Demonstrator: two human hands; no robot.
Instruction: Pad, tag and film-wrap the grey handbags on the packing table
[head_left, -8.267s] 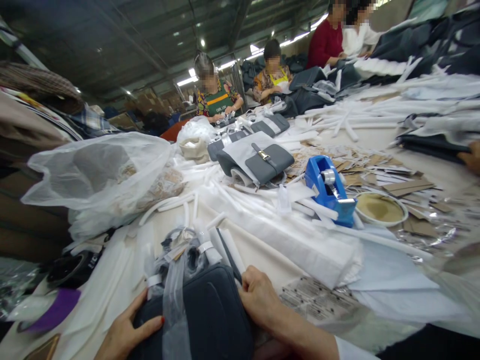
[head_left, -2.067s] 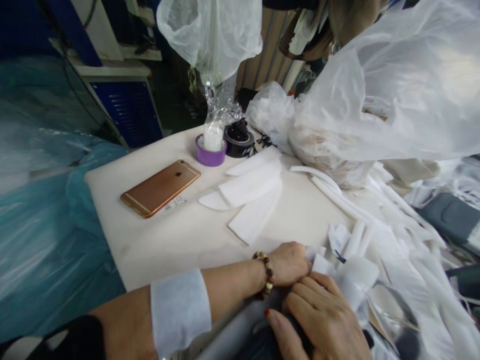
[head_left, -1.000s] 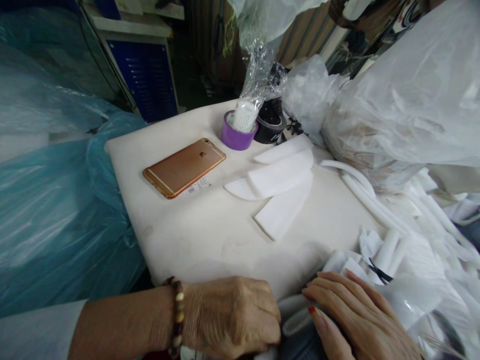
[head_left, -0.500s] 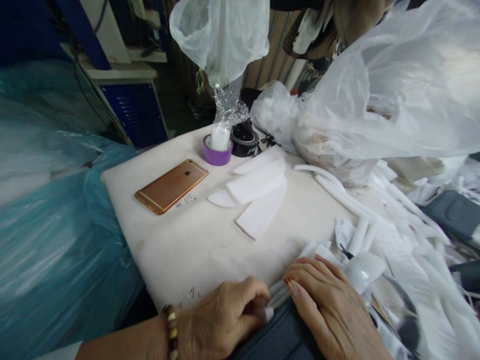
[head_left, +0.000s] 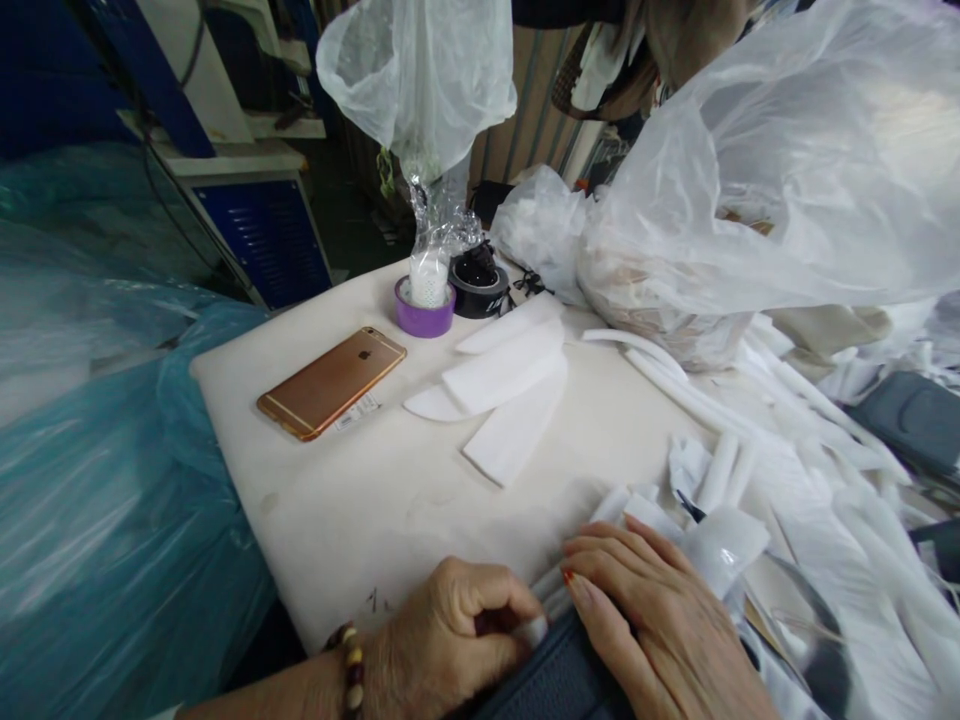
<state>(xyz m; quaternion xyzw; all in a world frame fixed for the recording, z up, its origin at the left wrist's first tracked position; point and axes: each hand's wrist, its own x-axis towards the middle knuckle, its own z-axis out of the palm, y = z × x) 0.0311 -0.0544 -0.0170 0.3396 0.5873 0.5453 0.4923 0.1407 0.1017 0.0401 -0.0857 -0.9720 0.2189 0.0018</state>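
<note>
One phone (head_left: 332, 385) lies on the pale table (head_left: 360, 525), blue-panelled cabinet (head_left: 259, 240) beyond.

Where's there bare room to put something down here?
The widest bare patch of table lies between the phone, the white pieces and the left hand. A smaller one sits between those pieces and the white tubes. Tape rolls and a plastic bag crowd the back; loose white material crowds the right.

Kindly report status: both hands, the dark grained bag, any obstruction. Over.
Right hand resting on bag. Left hand pinching small whitish piece at its edge. Bag partly hidden. Possible obstruction: crumpled white wrapping beside right hand.
</note>
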